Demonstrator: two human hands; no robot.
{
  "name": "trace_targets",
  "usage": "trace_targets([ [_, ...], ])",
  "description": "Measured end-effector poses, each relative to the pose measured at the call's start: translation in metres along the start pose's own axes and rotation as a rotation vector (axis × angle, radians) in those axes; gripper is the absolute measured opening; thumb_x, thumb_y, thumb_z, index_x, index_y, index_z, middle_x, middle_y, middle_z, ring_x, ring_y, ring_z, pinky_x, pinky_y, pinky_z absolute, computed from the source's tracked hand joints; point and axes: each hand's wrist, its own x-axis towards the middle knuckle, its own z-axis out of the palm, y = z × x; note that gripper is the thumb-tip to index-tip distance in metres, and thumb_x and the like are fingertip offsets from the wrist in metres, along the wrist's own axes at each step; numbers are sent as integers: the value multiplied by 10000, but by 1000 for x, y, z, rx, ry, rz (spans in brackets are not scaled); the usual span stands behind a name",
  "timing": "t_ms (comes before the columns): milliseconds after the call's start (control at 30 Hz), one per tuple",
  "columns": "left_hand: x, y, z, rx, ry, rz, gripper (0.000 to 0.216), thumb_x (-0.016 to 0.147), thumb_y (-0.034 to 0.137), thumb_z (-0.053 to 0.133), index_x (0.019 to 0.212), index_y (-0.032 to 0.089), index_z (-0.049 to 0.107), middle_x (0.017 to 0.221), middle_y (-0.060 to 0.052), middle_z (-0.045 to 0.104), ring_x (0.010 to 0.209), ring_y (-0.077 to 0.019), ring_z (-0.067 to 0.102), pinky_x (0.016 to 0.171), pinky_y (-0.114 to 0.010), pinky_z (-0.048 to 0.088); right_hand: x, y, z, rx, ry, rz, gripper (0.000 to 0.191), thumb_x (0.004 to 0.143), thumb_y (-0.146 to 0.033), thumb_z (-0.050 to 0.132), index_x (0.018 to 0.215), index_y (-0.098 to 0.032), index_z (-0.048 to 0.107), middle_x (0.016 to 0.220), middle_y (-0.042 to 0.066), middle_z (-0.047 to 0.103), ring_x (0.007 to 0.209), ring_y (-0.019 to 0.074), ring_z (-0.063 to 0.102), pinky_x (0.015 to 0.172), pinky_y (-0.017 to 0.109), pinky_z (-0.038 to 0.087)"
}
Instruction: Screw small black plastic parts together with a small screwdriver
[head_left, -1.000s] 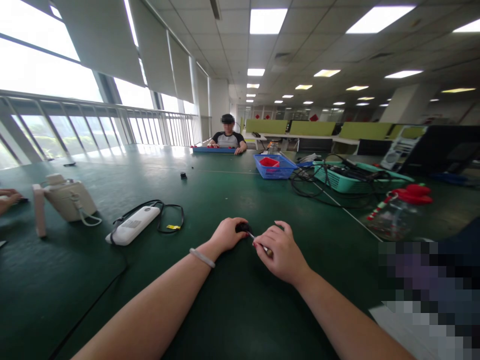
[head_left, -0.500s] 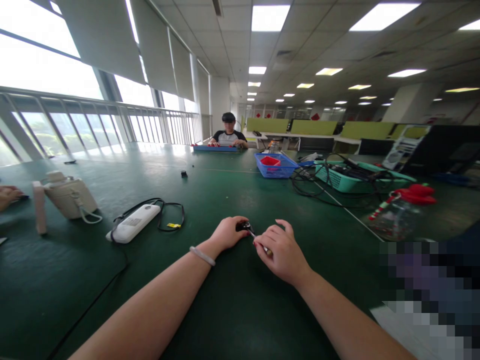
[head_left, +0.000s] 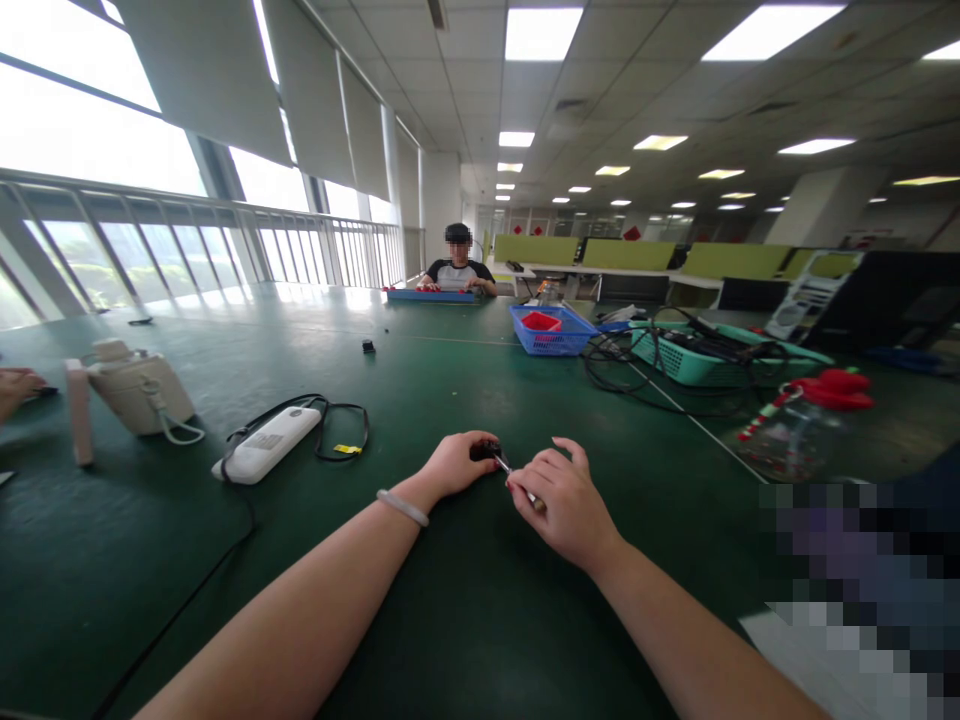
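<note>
My left hand [head_left: 459, 465], with a pale bangle [head_left: 403, 508] at the wrist, is closed around a small black part [head_left: 487, 449] over the green table. Its kind is too small to make out, and the fingers hide much of it. In my right hand [head_left: 559, 500] a slim screwdriver [head_left: 505, 466] is pinched between thumb and fingers, its metal shaft slanting up to the left. The tip meets the black part, while a yellowish handle end [head_left: 538, 504] shows below the fingers.
Left lie a white power strip [head_left: 270, 445] with black cable, a beige bottle [head_left: 142, 390] and another person's hand [head_left: 19, 388]. To the right stand a blue basket [head_left: 551, 342], a green basket [head_left: 660, 358] of cables and a red-lidded jar [head_left: 795, 440]. A person [head_left: 456, 270] sits opposite.
The screwdriver and the black part have shifted very slightly between my fingers. Both hands otherwise keep nearly the same place and grip.
</note>
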Motion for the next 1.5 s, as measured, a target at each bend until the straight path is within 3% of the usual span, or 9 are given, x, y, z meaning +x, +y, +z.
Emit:
trace_targets([
  [567, -2, 1, -1, -52, -8, 31, 447, 694, 232, 765, 1129, 224, 665, 1079, -34, 721, 1001, -205, 664, 931, -311, 511, -1, 5, -1, 31, 40, 68, 183, 916, -211, 528, 800, -222, 669, 752, -8, 681, 797, 172, 578, 1070, 458, 239],
  [900, -4, 6, -5, -6, -42, 22, 475, 705, 218, 750, 1166, 248, 642, 1072, -23, 711, 988, -206, 655, 920, -324, 501, 0, 8, 0, 64, -14, 135, 161, 938, -243, 539, 873, -258, 685, 848, -15, 716, 844, 183, 594, 1046, 476, 250],
  [1133, -5, 8, -5, 20, -40, 25, 454, 718, 252, 742, 1161, 253, 644, 1098, -22, 710, 1008, -216, 654, 915, -329, 506, -2, 4, -5, 92, 53, 102, 198, 923, -219, 521, 797, -233, 673, 740, -7, 681, 760, 173, 577, 1045, 459, 277],
  [1500, -3, 5, -3, -21, -53, 68, 567, 701, 199, 744, 1252, 223, 612, 1156, -47, 703, 1031, -207, 654, 958, -319, 490, 1, 7, -1, 118, 39, 140, 143, 932, -237, 545, 891, -254, 680, 854, -14, 714, 831, 178, 603, 1037, 457, 256],
])
